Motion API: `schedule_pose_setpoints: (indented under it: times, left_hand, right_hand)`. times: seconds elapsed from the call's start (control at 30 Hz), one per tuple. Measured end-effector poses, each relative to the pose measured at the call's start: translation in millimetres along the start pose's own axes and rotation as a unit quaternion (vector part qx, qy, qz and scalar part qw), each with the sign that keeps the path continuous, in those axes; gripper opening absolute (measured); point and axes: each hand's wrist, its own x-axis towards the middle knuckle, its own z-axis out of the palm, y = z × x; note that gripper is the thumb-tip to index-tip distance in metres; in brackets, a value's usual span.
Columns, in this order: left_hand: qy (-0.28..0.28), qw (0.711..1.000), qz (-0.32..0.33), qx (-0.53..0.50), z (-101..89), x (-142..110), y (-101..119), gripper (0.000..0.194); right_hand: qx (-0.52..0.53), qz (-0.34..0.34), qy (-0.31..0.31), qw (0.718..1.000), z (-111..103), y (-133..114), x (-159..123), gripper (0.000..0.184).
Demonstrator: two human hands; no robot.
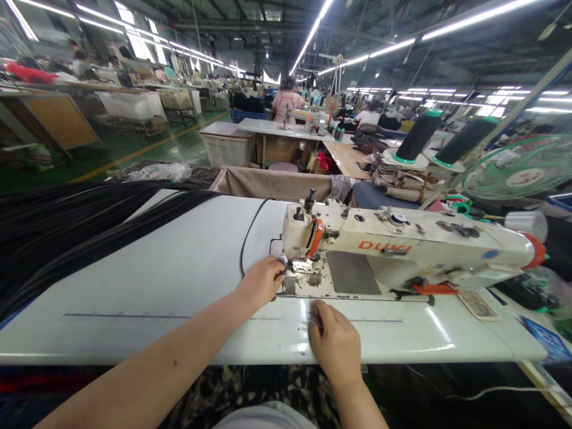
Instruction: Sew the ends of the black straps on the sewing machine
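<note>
Black strip (242, 250), seen in the head view, lies in a loose curve on the white tabletop (179, 274), just left of the sewing machine (348, 235), and its near part passes out of sight behind the left hand (261, 281). That hand's grip is pressed together at the needle area, pinching what looks like the end of the strip right beside the presser foot (304, 266); the exact contact is too small to make out. The right hand (337, 339) rests at the front edge of the tabletop, its fingers curled round a slim metal tool (315, 320), whose kind I cannot tell.

The step in hand seems to be guiding the strip under the foot. To do it well, keep the strip flat and square to the foot, and steer it with a light pinch rather than pulling, since a tug could bend the needle or make the stitches uneven. The fingertips are very near the foot, so they ought to stay to its side, out of the needle's path. Leave the curve slack behind the hand so that nothing drags, and hold the tool's tip away from the strip until it is needed. A large bundle of black strips (98, 217) spreads over the far left of the tabletop, well apart from the needle.
</note>
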Motion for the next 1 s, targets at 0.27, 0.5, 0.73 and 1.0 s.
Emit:
schedule_pose_setpoints:
  times: [0.27,0.5,0.73,1.0]
  left_hand:
    - [-0.045,0.997,-0.057,0.038,7.1,-19.3,37.1,0.023]
    - [-0.105,0.99,-0.067,0.07,3.3,-25.3,52.7,0.046]
    - [-0.172,0.979,-0.042,0.096,5.6,-48.1,55.8,0.069]
    - [-0.155,0.969,0.017,0.189,-3.7,-59.5,61.7,0.038]
  right_hand:
    - [0.012,0.007,-0.004,1.0,1.6,-0.1,-1.7,0.035]
    - [0.044,0.011,-0.005,0.999,-0.7,0.8,-1.7,0.037]
    - [0.258,0.096,-0.017,0.961,-14.4,11.5,-7.1,0.029]
    - [0.462,0.378,0.073,0.799,-43.7,37.3,-52.8,0.045]
